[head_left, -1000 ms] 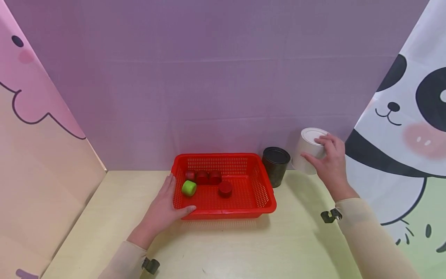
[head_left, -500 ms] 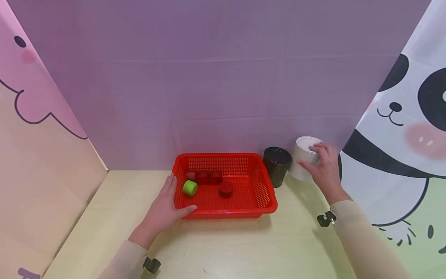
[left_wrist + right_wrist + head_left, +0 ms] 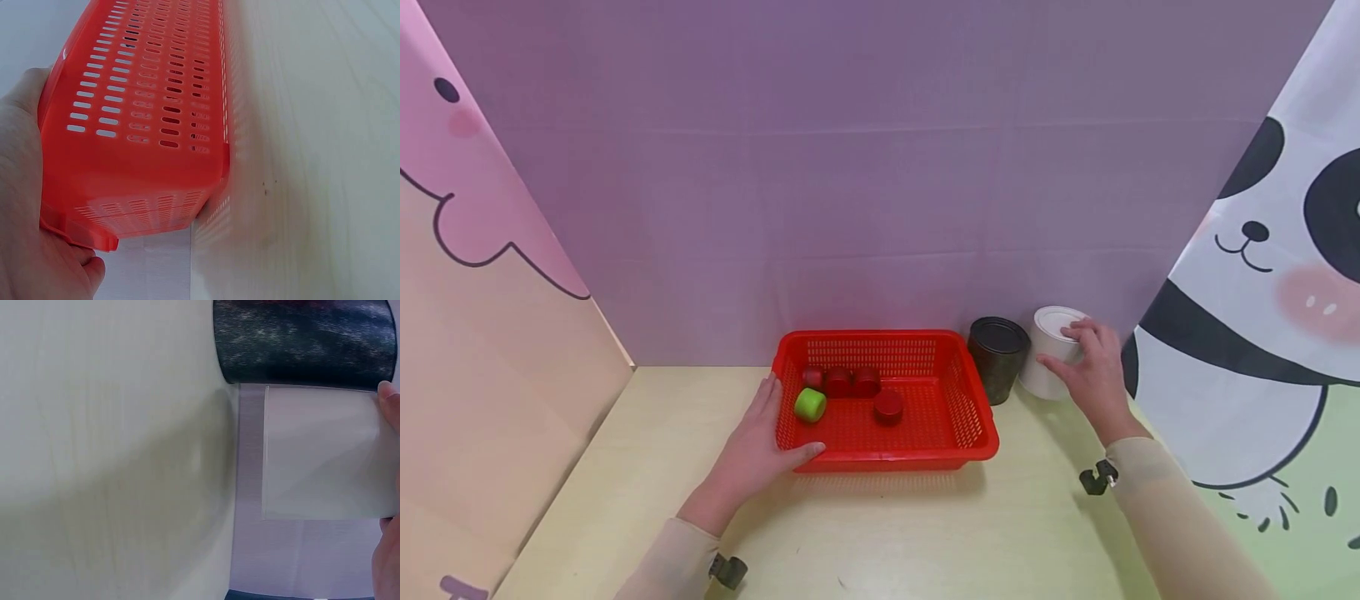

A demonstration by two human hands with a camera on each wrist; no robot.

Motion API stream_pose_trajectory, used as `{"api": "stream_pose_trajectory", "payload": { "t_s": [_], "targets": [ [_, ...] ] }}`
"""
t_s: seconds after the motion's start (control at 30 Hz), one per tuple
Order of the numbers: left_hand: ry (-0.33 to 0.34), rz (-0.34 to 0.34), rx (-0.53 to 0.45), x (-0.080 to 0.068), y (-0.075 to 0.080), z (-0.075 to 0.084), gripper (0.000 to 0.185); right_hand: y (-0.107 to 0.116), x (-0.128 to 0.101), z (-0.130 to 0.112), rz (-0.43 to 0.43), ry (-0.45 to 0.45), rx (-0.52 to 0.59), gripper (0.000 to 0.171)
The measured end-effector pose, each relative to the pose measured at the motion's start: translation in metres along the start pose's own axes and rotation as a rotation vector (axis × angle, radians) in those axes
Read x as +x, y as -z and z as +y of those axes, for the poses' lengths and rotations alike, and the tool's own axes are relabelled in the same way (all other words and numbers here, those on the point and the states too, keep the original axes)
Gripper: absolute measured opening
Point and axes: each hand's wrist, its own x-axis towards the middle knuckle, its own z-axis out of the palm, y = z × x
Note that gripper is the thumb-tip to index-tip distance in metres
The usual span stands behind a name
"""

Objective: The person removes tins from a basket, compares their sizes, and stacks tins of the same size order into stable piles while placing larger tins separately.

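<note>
My right hand (image 3: 1093,375) grips a white lidded can (image 3: 1047,365) from its right side, thumb in front and fingers at the lid. In the right wrist view the white can (image 3: 325,453) hangs a little above the table, close beside a black can (image 3: 306,340). My left hand (image 3: 752,446) rests at the near left corner of a red plastic basket (image 3: 887,455), fingers straight along the left rim and thumb by the front rim. Inside the basket lie several red round pieces, one of them (image 3: 888,406) apart, and a green cylinder (image 3: 810,405).
The black can (image 3: 997,362) stands upright between the basket and the white can, touching or nearly touching the basket's right side. A purple cloth wall (image 3: 880,208) closes the back. A panda-print panel (image 3: 1240,350) borders the right; a pink and cream panel (image 3: 497,333) borders the left.
My right hand has brought the white can down and to the left, nearer the black can. The left hand and the basket have stayed in place.
</note>
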Motion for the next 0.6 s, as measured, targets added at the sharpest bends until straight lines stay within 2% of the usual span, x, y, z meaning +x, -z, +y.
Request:
{"api": "stream_pose_trajectory", "payload": {
  "t_s": [0.4, 0.6],
  "targets": [
    [0.019, -0.001, -0.011, 0.000, 0.001, 0.003, 0.135, -0.015, -0.010, 0.014, 0.032, 0.044, 0.010, 0.063],
    [0.007, 0.003, 0.000, -0.001, 0.001, 0.003, 0.134, -0.021, -0.014, 0.018, 0.042, 0.044, 0.011, 0.062]
  ]
}}
